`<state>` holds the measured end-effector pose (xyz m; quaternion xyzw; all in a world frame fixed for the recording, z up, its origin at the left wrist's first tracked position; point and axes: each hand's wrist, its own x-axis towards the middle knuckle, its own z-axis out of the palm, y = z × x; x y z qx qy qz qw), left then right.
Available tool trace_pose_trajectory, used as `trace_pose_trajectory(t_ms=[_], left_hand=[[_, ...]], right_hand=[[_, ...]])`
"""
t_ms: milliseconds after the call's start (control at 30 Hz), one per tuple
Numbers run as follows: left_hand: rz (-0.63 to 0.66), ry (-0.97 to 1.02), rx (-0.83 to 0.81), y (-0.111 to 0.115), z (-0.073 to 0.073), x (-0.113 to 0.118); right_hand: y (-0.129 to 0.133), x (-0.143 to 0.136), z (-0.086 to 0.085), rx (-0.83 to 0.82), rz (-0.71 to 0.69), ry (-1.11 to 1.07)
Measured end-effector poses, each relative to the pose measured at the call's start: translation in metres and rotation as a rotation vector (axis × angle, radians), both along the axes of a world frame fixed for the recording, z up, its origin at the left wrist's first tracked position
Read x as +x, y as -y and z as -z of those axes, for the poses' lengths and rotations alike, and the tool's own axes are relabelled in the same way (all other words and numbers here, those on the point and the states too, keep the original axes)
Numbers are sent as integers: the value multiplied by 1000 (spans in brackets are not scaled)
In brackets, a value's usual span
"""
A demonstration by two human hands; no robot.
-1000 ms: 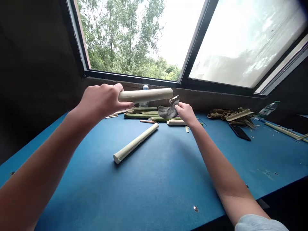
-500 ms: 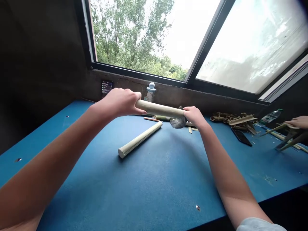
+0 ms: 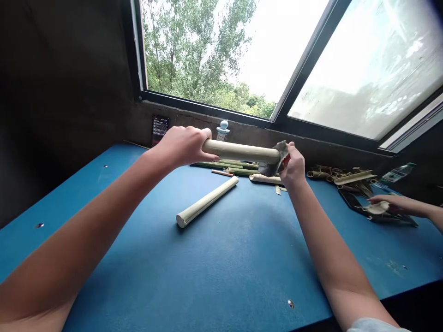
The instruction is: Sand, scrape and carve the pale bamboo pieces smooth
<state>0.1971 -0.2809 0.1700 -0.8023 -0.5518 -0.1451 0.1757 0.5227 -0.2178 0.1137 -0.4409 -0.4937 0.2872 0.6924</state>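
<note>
My left hand (image 3: 188,146) is wrapped round one end of a pale bamboo tube (image 3: 240,151), which it holds roughly level above the table. At the tube's other end, my right hand (image 3: 293,165) is closed on a crumpled grey sheet of sandpaper (image 3: 270,168). The sandpaper lies against the tube's end and partly hides it. Below them, a second pale bamboo piece (image 3: 207,200) lies slantwise on the blue table (image 3: 221,267), touched by neither hand.
Behind the tube lie green bamboo strips (image 3: 238,168) and another bamboo piece (image 3: 265,179). A phone (image 3: 161,131) leans on the wall. To the right are a bamboo scrap pile (image 3: 349,177), a plastic bottle (image 3: 398,172), a dark phone (image 3: 349,199) and another person's hand (image 3: 389,202).
My right hand has slid the sandpaper rightward to the tube's end and turned upright. My left hand keeps its hold. The other person's hand has reached further in, over scraps on the table.
</note>
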Motion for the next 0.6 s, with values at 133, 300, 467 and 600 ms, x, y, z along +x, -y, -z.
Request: trace_pose_trajectory(t_ms=[133, 300, 467, 600], left_hand=[[30, 22, 47, 6, 2, 8], [73, -4, 110, 8, 7, 15], [86, -44, 126, 9, 8, 17], [152, -118, 180, 12, 11, 21]], right_hand=[[-1, -7, 6, 8, -13, -83], [2, -19, 14, -103, -85, -161], [2, -23, 14, -231, -113, -223], [-2, -16, 16, -462, -144, -226]])
